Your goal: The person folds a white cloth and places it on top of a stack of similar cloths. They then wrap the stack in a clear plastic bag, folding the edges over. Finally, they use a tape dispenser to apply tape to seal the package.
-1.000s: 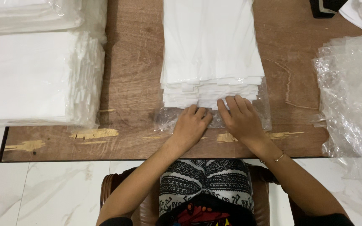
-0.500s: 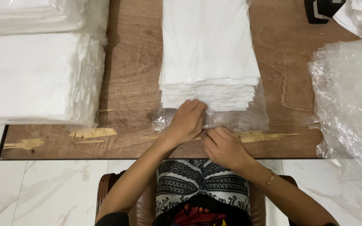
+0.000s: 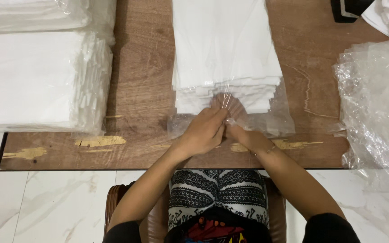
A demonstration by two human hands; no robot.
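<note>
A flat stack of white folded cloth [image 3: 223, 49] lies mid-desk inside a thin, crinkly clear bag [image 3: 266, 119]. My left hand [image 3: 203, 130] rests on the bag's open end, fingers loosely curled on the film. My right hand [image 3: 244, 130] reaches inside it, fingers spread against the stack's edge. Bagged white bundles [image 3: 37, 76] sit left, and crumpled plastic [image 3: 377, 99] right, on the worn wooden desk [image 3: 145, 67].

clear bag [image 3: 273, 118] on white stack [image 3: 223, 49], wrapped bundles [image 3: 37, 76] left
</note>
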